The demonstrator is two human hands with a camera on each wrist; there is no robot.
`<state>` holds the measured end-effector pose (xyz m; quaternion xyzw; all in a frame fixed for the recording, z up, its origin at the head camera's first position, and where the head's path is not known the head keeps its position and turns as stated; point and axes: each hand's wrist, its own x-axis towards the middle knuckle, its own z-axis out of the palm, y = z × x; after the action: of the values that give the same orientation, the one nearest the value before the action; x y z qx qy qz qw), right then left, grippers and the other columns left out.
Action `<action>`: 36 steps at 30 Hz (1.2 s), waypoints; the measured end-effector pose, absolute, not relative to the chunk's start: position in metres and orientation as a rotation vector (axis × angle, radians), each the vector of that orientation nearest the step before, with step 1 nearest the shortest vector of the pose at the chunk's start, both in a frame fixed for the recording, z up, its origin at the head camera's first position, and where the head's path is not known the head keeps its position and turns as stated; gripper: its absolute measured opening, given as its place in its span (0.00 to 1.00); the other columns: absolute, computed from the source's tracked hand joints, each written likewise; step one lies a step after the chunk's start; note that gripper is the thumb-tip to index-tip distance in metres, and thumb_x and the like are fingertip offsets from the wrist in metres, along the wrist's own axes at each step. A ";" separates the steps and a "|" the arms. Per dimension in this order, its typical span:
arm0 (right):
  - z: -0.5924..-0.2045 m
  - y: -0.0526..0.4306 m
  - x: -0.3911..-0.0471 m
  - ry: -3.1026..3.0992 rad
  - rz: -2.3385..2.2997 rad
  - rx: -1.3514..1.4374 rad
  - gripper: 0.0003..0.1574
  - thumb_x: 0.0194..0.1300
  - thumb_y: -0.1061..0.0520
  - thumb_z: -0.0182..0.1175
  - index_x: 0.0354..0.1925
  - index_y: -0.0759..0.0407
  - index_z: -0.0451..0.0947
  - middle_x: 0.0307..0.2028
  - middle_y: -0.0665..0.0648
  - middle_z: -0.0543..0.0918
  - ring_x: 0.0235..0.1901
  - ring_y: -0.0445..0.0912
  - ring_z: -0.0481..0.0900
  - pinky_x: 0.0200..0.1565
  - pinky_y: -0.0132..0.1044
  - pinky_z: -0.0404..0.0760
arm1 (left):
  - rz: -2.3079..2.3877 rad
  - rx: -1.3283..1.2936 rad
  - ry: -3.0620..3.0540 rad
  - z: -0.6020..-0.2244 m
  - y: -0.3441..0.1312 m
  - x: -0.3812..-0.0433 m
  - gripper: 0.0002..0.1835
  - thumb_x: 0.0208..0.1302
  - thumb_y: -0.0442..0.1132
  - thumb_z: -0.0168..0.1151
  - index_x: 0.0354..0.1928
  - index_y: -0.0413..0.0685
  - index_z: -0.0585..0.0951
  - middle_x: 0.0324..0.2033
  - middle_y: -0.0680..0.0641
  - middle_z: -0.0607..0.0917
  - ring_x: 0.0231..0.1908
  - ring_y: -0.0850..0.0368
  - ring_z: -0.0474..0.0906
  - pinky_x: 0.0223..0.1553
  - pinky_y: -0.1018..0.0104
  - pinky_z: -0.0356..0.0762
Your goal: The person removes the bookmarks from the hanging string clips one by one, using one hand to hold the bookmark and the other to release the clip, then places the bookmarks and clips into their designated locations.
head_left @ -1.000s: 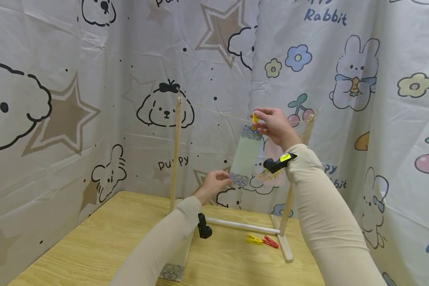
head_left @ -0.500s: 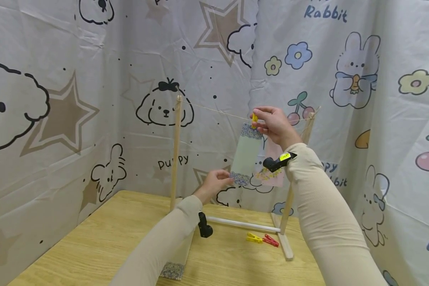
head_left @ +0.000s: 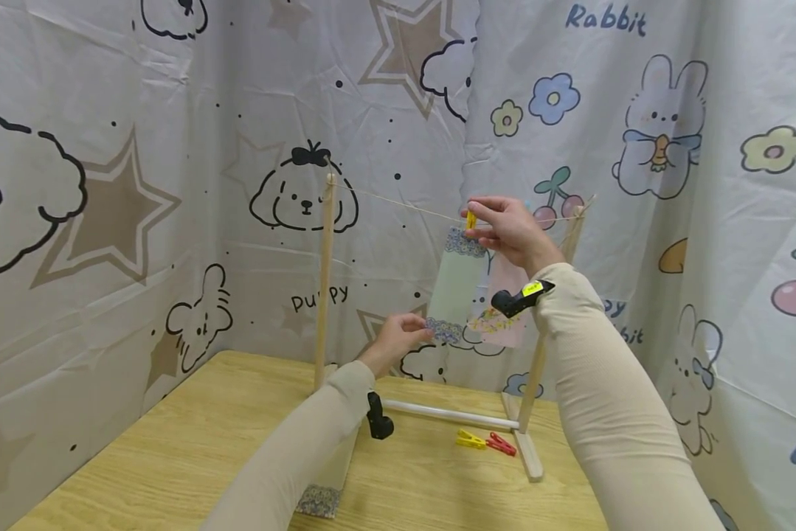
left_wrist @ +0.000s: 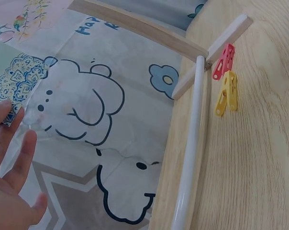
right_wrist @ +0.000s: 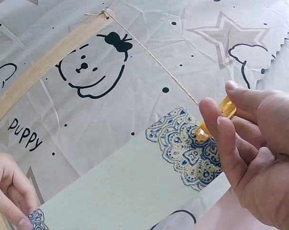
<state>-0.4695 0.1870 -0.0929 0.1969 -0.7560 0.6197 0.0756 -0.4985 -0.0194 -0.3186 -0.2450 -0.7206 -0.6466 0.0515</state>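
Note:
A pale green card with blue lace-patterned ends hangs slanted at the string. My right hand pinches a yellow clothespin between thumb and fingers; its tip lies over the card's upper patterned end, right by the string. At the lower left corner of the card, my left hand pinches the patterned edge between thumb and finger, other fingers spread. Behind the right wrist hangs a pink card with a floral print, its top hidden by the hand.
Two wooden posts, left and right, carry the string, joined low by a white rod. Yellow and red clothespins lie on the table. Another lace-patterned piece lies partly under the left forearm.
Both hands keep their grip on the clothespin and the card, almost still. The head view has tilted slightly downward, and the pink card behind has shifted a little.

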 end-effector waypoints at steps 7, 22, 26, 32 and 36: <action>-0.091 0.183 -0.470 -2.232 1.856 0.597 0.29 0.79 0.53 0.57 0.71 0.63 0.72 0.60 0.62 0.78 0.27 0.38 0.84 0.25 0.24 0.78 | -1.942 -0.719 -2.210 -0.315 -0.022 -0.496 0.09 0.72 0.39 0.68 0.47 0.41 0.85 0.50 0.44 0.87 0.57 0.45 0.79 0.63 0.42 0.71; -0.107 0.173 -0.478 -2.048 2.024 0.464 0.26 0.78 0.53 0.59 0.68 0.61 0.75 0.60 0.60 0.79 0.23 0.36 0.80 0.22 0.23 0.75 | -1.943 -0.755 -2.246 -0.324 -0.022 -0.496 0.09 0.73 0.40 0.67 0.47 0.43 0.85 0.48 0.44 0.88 0.56 0.47 0.80 0.63 0.40 0.69; -0.109 0.170 -0.480 -1.947 2.083 0.417 0.22 0.77 0.53 0.59 0.64 0.61 0.78 0.52 0.55 0.83 0.22 0.37 0.78 0.23 0.23 0.75 | -1.945 -0.766 -2.243 -0.323 -0.020 -0.493 0.09 0.73 0.40 0.66 0.48 0.42 0.85 0.51 0.38 0.87 0.56 0.47 0.80 0.65 0.39 0.68; -0.105 0.165 -0.480 -1.773 2.178 0.342 0.12 0.75 0.54 0.62 0.52 0.56 0.84 0.45 0.52 0.85 0.21 0.36 0.77 0.22 0.23 0.74 | -1.963 -0.812 -2.220 -0.319 -0.020 -0.496 0.10 0.74 0.39 0.66 0.50 0.40 0.85 0.50 0.40 0.87 0.56 0.46 0.81 0.65 0.40 0.68; -0.104 0.163 -0.481 -1.694 2.195 0.326 0.10 0.74 0.54 0.62 0.49 0.56 0.85 0.42 0.51 0.86 0.21 0.35 0.76 0.22 0.23 0.74 | -1.955 -0.811 -2.217 -0.316 -0.020 -0.497 0.09 0.74 0.38 0.66 0.49 0.41 0.85 0.49 0.45 0.88 0.55 0.47 0.82 0.65 0.39 0.68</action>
<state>-0.4805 0.1632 -0.1037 0.1149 -0.5977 0.7742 0.1740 -0.4970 -0.0201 -0.3163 -0.2644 -0.7227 -0.6374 0.0383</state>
